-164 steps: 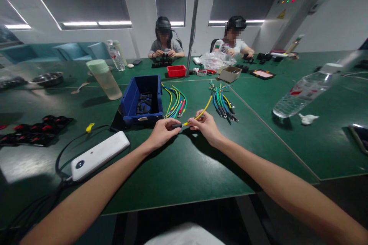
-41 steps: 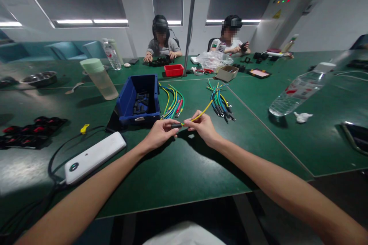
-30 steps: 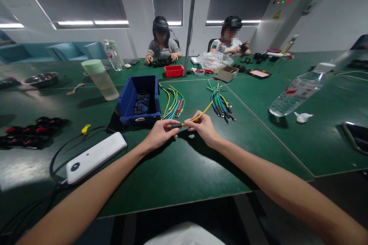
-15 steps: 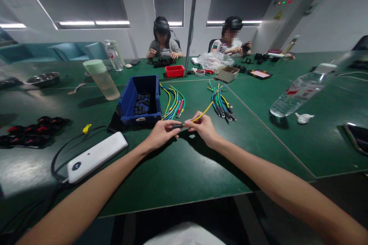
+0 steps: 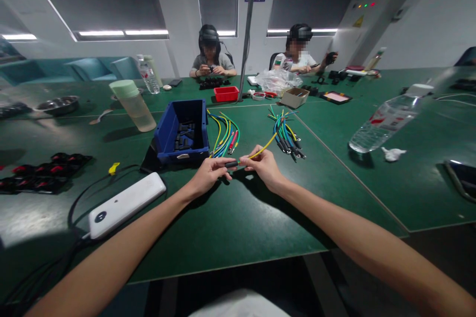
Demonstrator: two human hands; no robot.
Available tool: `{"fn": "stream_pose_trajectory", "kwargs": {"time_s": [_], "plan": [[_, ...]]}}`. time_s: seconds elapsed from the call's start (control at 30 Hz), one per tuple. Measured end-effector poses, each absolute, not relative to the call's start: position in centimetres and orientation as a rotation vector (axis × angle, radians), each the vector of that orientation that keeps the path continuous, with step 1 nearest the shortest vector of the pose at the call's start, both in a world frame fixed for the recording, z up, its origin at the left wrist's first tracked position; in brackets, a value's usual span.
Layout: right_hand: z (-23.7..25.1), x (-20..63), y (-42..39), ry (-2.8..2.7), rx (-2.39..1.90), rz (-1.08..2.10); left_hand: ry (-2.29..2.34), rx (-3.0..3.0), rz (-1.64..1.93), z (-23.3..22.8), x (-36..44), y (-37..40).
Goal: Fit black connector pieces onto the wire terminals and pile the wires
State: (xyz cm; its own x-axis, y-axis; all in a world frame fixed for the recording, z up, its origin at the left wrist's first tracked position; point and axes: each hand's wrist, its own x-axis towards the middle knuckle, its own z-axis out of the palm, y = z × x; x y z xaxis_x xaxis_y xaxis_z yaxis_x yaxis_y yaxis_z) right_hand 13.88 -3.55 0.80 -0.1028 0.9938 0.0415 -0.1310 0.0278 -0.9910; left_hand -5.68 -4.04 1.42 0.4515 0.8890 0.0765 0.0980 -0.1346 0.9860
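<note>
Pinching the black sleeve (image 5: 231, 164) in your left hand (image 5: 208, 177), right hand (image 5: 263, 166) gripping the yellow wire (image 5: 265, 145) (near the blue bin (image 5: 182, 131)), keep both aligned while pushing together.

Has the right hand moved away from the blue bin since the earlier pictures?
No. The right hand stays just right of the blue bin, pinching the yellow wire.

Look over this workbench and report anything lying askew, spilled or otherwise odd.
One thing: a clear water bottle lies tipped on its side on the green table, right of the wire bundles. No spill shows around it.
</note>
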Motion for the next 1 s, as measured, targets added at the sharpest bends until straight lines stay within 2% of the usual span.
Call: {"fn": "stream_pose_trajectory", "kwargs": {"time_s": [1.0], "plan": [[0.77, 13.79, -3.54, -1.219, -1.027, 1.332, 0.889, 1.663, 0.839, 0.92, -5.54, -4.07]]}}
